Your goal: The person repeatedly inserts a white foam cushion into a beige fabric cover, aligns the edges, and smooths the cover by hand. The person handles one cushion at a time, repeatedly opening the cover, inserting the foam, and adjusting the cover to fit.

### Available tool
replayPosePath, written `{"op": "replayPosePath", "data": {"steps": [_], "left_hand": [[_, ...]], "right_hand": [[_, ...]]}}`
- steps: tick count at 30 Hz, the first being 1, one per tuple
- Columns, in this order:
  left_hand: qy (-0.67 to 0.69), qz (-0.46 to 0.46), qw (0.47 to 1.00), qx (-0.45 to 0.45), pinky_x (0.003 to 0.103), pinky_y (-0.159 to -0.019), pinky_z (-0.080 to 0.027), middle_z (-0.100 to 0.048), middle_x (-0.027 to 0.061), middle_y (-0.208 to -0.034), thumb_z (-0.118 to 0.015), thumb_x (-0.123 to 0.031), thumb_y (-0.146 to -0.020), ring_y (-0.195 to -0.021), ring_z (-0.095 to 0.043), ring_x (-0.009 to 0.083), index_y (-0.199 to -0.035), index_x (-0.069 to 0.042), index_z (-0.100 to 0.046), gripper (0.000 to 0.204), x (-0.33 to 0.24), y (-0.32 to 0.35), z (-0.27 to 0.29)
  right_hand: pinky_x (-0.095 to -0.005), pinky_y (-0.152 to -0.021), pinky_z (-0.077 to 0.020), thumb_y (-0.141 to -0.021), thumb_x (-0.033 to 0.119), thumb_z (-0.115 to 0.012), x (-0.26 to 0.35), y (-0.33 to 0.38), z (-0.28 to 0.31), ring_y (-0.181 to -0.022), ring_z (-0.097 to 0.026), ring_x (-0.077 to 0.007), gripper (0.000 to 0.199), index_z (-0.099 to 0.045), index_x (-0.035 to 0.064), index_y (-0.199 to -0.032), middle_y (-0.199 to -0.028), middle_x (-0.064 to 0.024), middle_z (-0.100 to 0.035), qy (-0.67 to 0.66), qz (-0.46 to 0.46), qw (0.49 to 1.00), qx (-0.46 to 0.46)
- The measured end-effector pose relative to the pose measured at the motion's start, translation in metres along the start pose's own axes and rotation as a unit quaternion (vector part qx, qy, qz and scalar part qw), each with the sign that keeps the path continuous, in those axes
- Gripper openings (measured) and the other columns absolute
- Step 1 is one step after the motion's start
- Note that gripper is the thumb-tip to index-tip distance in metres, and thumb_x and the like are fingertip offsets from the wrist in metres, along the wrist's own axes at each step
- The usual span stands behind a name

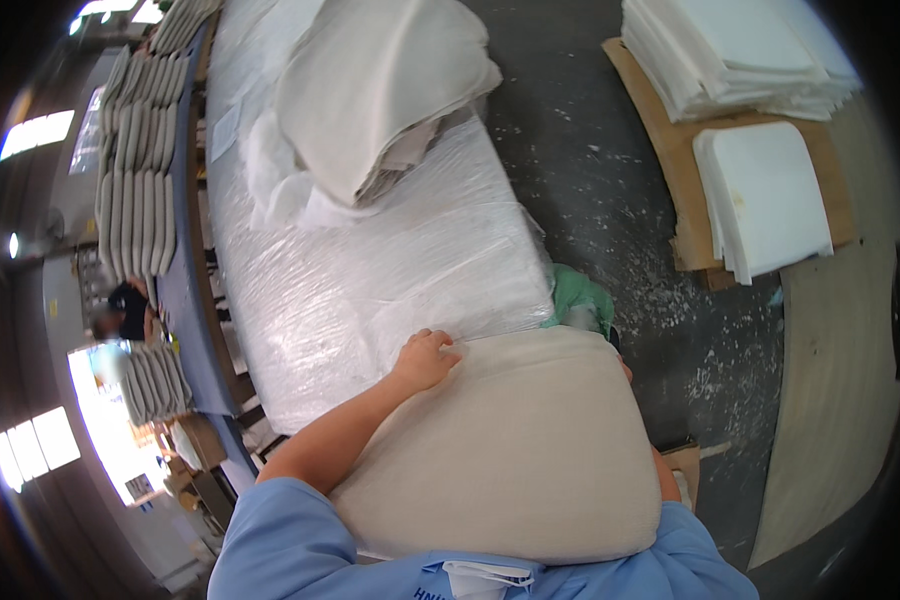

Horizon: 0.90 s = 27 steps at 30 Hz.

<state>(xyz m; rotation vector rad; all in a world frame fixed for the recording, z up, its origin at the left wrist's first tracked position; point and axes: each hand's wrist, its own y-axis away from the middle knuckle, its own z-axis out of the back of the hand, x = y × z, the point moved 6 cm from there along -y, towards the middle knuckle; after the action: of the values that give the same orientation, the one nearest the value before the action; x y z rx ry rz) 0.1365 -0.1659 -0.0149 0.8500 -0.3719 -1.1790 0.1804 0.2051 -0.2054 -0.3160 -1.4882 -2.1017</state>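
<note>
A beige, fabric-covered seat cushion (510, 450) with rounded corners lies flat in front of my body, its near edge against my blue shirt. My left hand (427, 358) is at the cushion's far left corner, its fingers curled at the edge. Of my right hand (625, 369), only a sliver shows past the cushion's right edge; its fingers are mostly hidden. Beyond the cushion stretches a table (370, 280) wrapped in shiny clear plastic. A bundle of green material (578, 298) hangs by the table's near right corner.
Loose beige fabric covers (385, 85) are heaped on the table's far part. White foam pads (765, 195) are stacked on brown board (685, 215) at right. Rows of grey cushions (135, 225) line a blue-topped bench (195, 300) at left, where another person (135, 308) stands.
</note>
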Motion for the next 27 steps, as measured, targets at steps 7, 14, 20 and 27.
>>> {"op": "replayPosePath", "data": {"steps": [7, 14, 20, 27], "left_hand": [[0.204, 0.170, 0.960, 0.089, 0.044, -0.105, -0.046, -0.055, 0.0189, -0.143, -0.061, -0.046, -0.097, -0.128, -0.056, 0.0328, -0.142, -0.007, -0.053, 0.060, 0.102, 0.114, 0.012], [0.898, 0.151, 0.372, 0.180, 0.043, -0.100, -0.051, -0.062, 0.0134, -0.136, -0.052, -0.046, -0.102, -0.119, -0.063, 0.0280, -0.147, -0.012, -0.050, 0.057, 0.088, 0.236, -0.088], [0.962, 0.073, 0.249, -0.083, 0.035, -0.104, -0.047, -0.061, 0.0054, -0.138, -0.045, -0.047, -0.105, -0.123, -0.059, 0.0190, -0.149, -0.012, -0.049, 0.056, 0.058, 0.231, -0.130], [0.975, 0.111, 0.183, -0.057, 0.028, -0.102, -0.046, -0.057, 0.0004, -0.142, -0.053, -0.052, -0.102, -0.122, -0.057, 0.0119, -0.146, -0.015, -0.053, 0.057, 0.029, 0.245, -0.106]], "right_hand": [[-0.0422, -0.077, -0.0508, -0.089, 0.037, -0.066, 0.002, -0.010, 0.015, -0.084, -0.070, -0.0313, 0.036, -0.073, 0.0019, -0.097, -0.090, -0.0160, -0.073, 0.093, 0.033, 0.994, 0.039], [-0.0412, -0.077, -0.0511, -0.090, 0.037, -0.066, 0.050, -0.034, 0.043, -0.084, -0.069, -0.0296, 0.036, -0.073, 0.0026, -0.099, -0.091, -0.0158, -0.073, 0.270, 0.111, 0.955, 0.054], [-0.0367, -0.077, -0.0514, -0.092, 0.024, -0.067, 0.192, 0.026, 0.049, -0.083, -0.066, -0.0223, 0.025, -0.070, 0.0002, -0.098, -0.088, -0.0125, -0.071, 0.430, 0.297, 0.851, 0.054], [-0.0368, -0.080, -0.0528, -0.090, 0.024, -0.068, 0.247, 0.104, -0.088, -0.086, -0.067, -0.0258, 0.027, -0.070, 0.0042, -0.108, -0.099, -0.0125, -0.069, 0.534, 0.458, 0.685, 0.190]]}}
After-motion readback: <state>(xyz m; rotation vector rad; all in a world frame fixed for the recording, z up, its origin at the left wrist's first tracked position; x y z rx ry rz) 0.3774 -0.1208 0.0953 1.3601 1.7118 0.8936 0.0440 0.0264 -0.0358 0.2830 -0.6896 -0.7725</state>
